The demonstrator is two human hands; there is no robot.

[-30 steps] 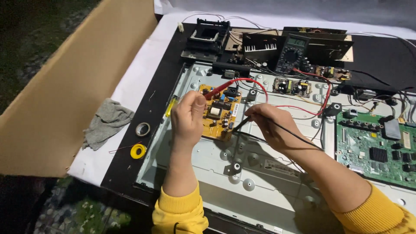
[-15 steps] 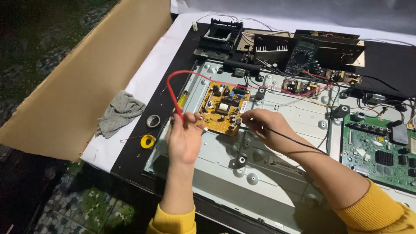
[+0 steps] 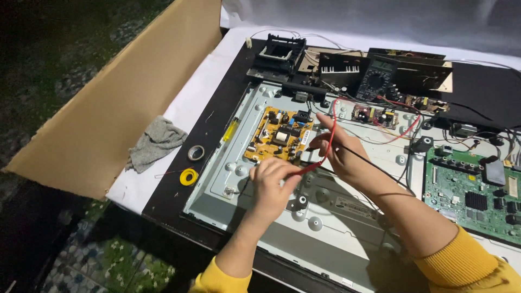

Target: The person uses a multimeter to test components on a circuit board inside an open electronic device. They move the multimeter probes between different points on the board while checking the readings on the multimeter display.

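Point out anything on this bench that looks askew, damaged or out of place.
Nothing looks damaged or spilled. The grey cloth lies crumpled beside the opened panel, and red and black leads tangle loosely near the multimeter. The left hand holds a red probe; the right hand a black lead.

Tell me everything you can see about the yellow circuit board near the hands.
The yellow circuit board is a flat, roughly rectangular panel lying face up on the grey metal chassis, slightly rotated. It is crowded with components: dark blocks, small cylinders and a pale boxy part near its middle. The left hand, holding a red probe, sits just below its lower edge; the right hand lies beside its right edge.
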